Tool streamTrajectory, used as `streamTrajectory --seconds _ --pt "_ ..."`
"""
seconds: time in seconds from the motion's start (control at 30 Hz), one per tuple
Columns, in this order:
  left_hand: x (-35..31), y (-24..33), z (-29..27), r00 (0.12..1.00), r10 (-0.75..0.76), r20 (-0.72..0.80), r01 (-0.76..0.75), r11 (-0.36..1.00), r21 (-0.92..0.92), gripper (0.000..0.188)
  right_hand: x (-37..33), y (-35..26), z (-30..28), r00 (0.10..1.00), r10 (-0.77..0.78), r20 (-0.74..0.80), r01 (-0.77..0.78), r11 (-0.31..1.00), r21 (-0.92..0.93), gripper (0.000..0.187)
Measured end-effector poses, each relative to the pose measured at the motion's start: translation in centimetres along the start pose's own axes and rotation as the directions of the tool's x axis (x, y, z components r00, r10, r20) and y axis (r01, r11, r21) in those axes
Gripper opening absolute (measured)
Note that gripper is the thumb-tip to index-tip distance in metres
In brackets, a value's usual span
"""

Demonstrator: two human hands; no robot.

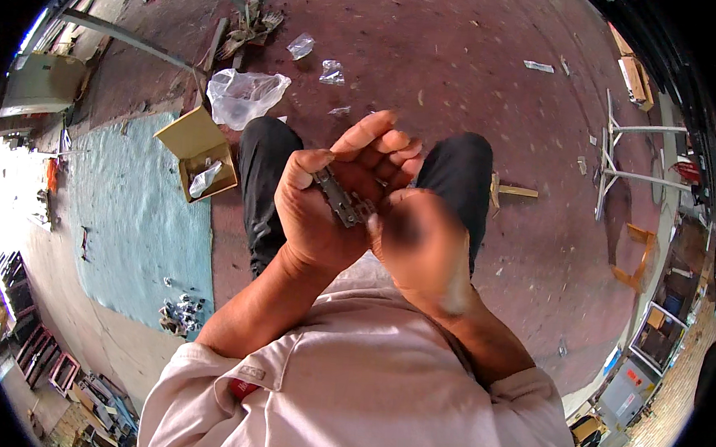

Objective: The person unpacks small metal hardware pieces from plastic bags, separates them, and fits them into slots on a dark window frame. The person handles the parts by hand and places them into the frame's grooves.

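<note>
A small grey metal hinge (341, 199), dull and flat with jointed leaves, lies tilted across the left hand (319, 213), pinched there, its lower end against the right hand (419, 248).

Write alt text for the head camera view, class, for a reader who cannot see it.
A person's left hand and right hand together hold a small grey metal hinge-like part above black-trousered knees. On the reddish floor to the left lie an open tan cardboard box, a crumpled clear plastic bag and a pile of small metal parts.
</note>
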State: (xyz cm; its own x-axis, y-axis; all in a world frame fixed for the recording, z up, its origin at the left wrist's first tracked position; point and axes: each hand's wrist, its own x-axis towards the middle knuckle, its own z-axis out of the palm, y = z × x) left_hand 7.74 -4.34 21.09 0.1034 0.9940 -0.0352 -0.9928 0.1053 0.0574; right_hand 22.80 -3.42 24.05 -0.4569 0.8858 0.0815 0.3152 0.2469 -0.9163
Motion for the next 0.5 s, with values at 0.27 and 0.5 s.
streamTrajectory --seconds 0.27,0.5 --pt "-0.3 -0.8 -0.4 0.995 0.05 -0.088 -0.034 0.985 0.171 0.062 -0.1 0.5 -0.3 0.998 -0.006 0.056 0.012 0.994 -0.109 0.017" --pt "-0.1 -1.0 -0.4 0.986 0.06 -0.153 -0.021 0.969 0.248 0.055 -0.3 1.2 0.0 0.994 0.086 0.068 -0.085 0.996 -0.025 0.012"
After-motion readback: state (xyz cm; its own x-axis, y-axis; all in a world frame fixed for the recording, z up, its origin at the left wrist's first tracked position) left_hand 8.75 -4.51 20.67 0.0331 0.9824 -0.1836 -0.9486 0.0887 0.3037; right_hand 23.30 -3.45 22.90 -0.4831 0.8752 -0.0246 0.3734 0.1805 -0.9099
